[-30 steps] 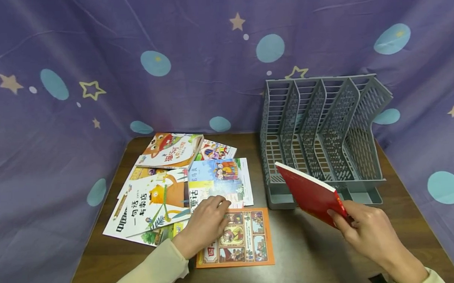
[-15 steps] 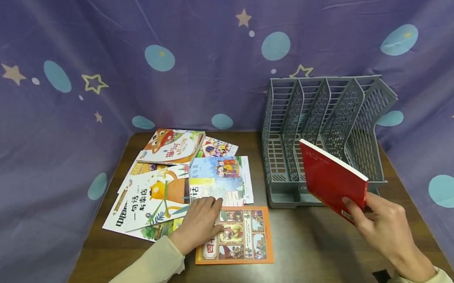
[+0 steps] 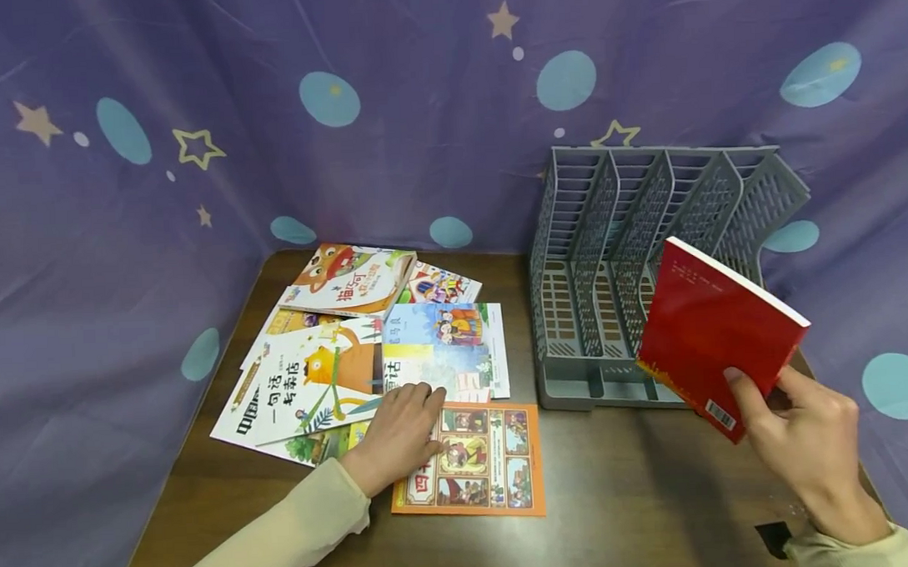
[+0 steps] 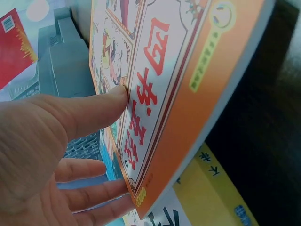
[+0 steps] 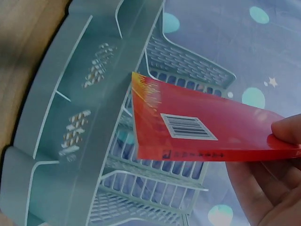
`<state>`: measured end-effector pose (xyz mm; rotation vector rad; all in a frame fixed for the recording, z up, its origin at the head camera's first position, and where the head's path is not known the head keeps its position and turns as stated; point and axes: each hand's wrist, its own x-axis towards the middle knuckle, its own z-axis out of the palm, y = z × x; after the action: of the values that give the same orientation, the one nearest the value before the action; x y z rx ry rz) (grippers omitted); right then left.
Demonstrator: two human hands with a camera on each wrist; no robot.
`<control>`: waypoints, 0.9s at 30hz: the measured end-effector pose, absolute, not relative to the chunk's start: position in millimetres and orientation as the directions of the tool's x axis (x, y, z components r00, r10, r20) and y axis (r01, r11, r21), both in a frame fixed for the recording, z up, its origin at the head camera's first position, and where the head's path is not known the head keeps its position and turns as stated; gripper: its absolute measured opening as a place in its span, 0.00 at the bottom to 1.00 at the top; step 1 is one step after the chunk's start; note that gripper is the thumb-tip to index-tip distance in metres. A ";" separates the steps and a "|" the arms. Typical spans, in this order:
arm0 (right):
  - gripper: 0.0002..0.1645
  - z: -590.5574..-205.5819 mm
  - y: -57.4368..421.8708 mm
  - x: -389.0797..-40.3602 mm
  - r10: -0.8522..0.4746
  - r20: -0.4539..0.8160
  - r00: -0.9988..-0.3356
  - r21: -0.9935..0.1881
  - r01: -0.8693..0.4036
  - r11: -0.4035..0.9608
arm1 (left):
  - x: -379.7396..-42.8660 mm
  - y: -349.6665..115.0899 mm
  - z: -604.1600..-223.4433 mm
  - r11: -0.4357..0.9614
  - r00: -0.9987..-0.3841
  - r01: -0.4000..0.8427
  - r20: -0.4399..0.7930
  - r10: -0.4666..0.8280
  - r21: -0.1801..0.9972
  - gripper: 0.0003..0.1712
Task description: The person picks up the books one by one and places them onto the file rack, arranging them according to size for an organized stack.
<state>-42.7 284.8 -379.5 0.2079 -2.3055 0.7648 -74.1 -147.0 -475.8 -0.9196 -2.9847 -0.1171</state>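
My right hand (image 3: 801,438) pinches a thin red book (image 3: 718,333) at its lower right, thumb on the back cover. In the right wrist view the book's barcode (image 5: 188,126) and red spine show. The book is tilted in the air in front of the grey file rack (image 3: 570,371), hiding part of its right side. My left hand (image 3: 397,434) rests at the left of an orange comic-style book (image 3: 490,462). In the left wrist view its thumb (image 4: 106,108) touches the orange book's cover, with the other fingers loosely extended by the book's edge.
Several children's books lie in an overlapping pile at the left, among them a white one with an orange cat (image 3: 340,371), a blue one (image 3: 456,329) and a thicker one (image 3: 356,278) at the back. A patterned purple curtain (image 3: 390,177) hangs behind the table (image 3: 596,479).
My right hand has moved right and raised the red book, turning its back cover more toward the head camera. My left hand has shifted slightly but stays by the orange book.
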 end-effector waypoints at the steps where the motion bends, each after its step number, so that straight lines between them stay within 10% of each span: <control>1: 0.11 -378.1 286.4 -43.1 0.064 0.659 -0.750 -0.467 -0.341 0.816 | -73.7 -147.0 -476.0 0.824 -0.827 0.562 0.036 0.561 0.067 0.40; 27: 0.17 -390.3 328.9 -84.9 0.319 0.696 -0.643 -0.545 -0.184 0.818 | -74.8 -144.7 -478.6 0.849 -0.849 0.523 -0.047 0.527 0.070 0.46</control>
<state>-84.9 328.9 -390.3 -0.0984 -2.1443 0.7497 -74.8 -144.7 -478.6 -0.8760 -3.0825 -0.0880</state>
